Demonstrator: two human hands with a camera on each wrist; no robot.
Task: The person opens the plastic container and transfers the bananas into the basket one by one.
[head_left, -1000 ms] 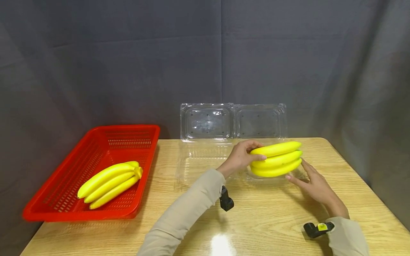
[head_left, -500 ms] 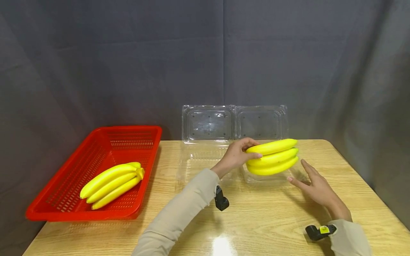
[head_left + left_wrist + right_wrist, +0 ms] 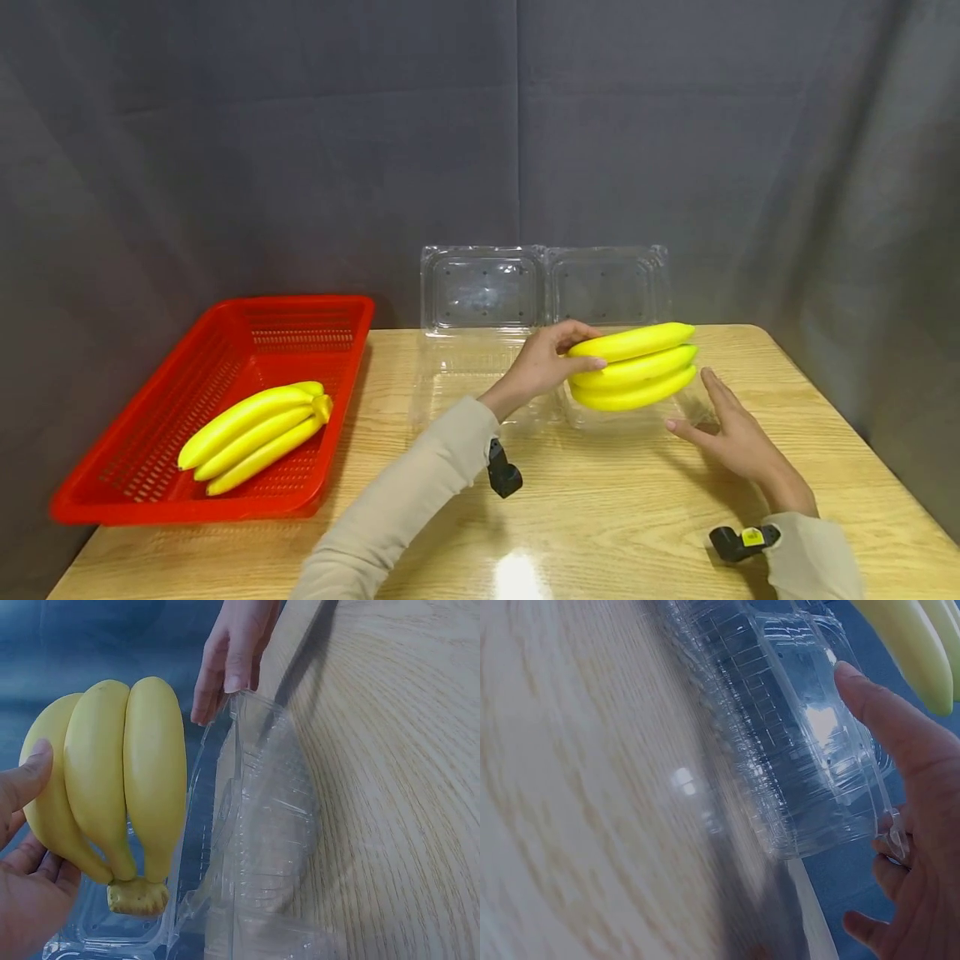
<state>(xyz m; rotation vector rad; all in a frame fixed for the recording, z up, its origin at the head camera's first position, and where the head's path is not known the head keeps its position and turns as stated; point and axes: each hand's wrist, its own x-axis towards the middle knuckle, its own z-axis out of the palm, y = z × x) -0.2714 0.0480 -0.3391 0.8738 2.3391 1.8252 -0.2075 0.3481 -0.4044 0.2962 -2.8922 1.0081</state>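
My left hand (image 3: 542, 360) grips a bunch of yellow bananas (image 3: 633, 367) by one side near its stem end, thumb in front and fingers behind. In the left wrist view the brown stem (image 3: 138, 897) points down. The bunch is held over the right-hand clear plastic clamshell box (image 3: 810, 787), whose lid (image 3: 606, 283) stands raised at the back. My right hand (image 3: 742, 442) is at that box's right corner, thumb and forefinger spread apart. In the right wrist view the rim's corner overlaps its lower fingers. The bananas are apart from this hand.
A second clear clamshell (image 3: 476, 375), lid also raised, adjoins on the left. At far left a red slotted basket (image 3: 281, 364) holds another banana bunch (image 3: 255, 433). The wooden table (image 3: 615, 517) ends at a grey cloth backdrop (image 3: 337, 167).
My left hand has shifted a little left with the bananas, widening the space between them and my right hand. The right hand stays almost in place at the box corner.
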